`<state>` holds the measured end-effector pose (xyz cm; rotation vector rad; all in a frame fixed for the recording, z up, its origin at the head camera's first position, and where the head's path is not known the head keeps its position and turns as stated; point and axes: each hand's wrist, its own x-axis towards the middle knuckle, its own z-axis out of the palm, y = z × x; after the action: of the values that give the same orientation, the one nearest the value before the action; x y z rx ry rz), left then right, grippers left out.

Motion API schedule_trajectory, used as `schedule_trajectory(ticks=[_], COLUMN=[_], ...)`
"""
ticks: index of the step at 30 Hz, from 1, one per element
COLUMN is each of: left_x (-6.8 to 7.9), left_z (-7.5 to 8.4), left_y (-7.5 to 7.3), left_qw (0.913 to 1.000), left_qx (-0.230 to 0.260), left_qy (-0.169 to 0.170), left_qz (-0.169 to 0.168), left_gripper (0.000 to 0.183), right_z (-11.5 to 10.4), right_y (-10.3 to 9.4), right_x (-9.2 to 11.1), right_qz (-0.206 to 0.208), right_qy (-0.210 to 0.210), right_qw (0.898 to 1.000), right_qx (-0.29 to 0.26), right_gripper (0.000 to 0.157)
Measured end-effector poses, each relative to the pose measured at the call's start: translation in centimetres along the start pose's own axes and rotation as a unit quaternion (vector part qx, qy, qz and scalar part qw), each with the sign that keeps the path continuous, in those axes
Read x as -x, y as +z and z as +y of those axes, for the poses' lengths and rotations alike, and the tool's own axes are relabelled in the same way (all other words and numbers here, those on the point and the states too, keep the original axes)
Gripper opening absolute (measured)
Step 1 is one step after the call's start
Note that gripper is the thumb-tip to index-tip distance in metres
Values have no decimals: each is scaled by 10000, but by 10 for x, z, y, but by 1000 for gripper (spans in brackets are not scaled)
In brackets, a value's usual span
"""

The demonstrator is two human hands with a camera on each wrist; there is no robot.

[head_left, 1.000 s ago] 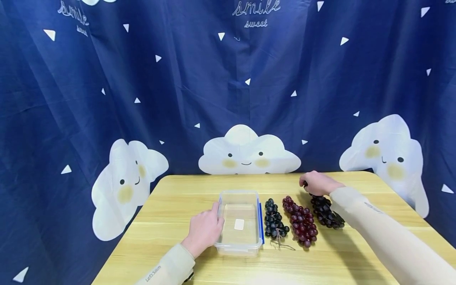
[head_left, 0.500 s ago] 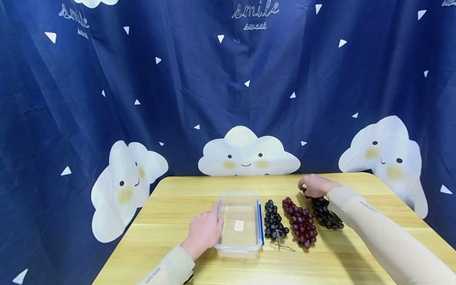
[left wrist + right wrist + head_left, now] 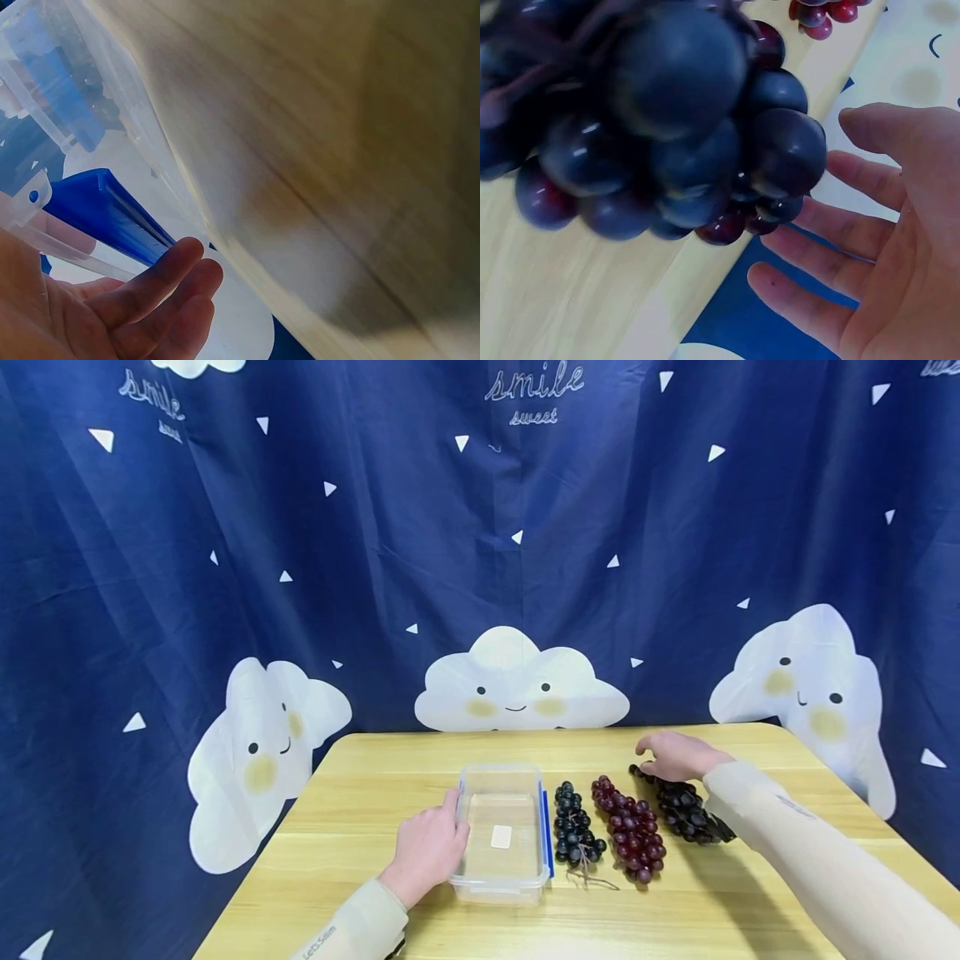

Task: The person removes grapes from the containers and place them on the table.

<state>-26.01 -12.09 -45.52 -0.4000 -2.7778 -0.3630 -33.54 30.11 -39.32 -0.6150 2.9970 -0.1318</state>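
Observation:
My left hand [image 3: 427, 850] grips the left edge of a clear plastic food container [image 3: 501, 892], which has blue side latches. In the left wrist view, its fingers [image 3: 169, 289] curl by a blue latch [image 3: 112, 217] that hangs folded out. At the right, a bunch of black grapes [image 3: 684, 810] lies on the table. Just over its far end is my right hand [image 3: 678, 756], fingers spread and holding nothing. The right wrist view has the dark grapes [image 3: 679, 75] close up, beside the loose fingers [image 3: 802, 296]; whether they touch is unclear.
Between the container and the black grapes lie a smaller dark bunch of grapes [image 3: 576, 831] with a bare stem and a red bunch of grapes [image 3: 633, 835]. The wooden table [image 3: 360, 793] ends at a blue curtain [image 3: 450, 527] printed with clouds.
My right hand has let go of the black grapes' far end, its fingers opening and shifting slightly right. The left hand stays on the container.

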Motion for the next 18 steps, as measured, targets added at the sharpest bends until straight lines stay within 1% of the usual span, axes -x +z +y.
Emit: schedule_trajectory(ticks=[4, 9, 15, 18], left_x=[0, -1, -1, -1], left_z=[0, -1, -2, -2], left_y=[0, 0, 1, 1], left_qw=[10000, 10000, 9999, 9999], left_qx=[48, 33, 5, 12], left_qy=[-21, -19, -42, -58], left_qz=[-45, -67, -119, -160], left_gripper=[44, 45, 45, 47], right_z=[1, 3, 3, 1], right_y=[1, 4, 9, 12], right_x=[11, 26, 40, 48], right_qz=[47, 277, 570, 621], right_qy=[168, 344, 505, 565], right_qw=[9998, 9990, 9969, 9961], right_qx=[40, -19, -213, -259], right_gripper=[38, 47, 61, 69])
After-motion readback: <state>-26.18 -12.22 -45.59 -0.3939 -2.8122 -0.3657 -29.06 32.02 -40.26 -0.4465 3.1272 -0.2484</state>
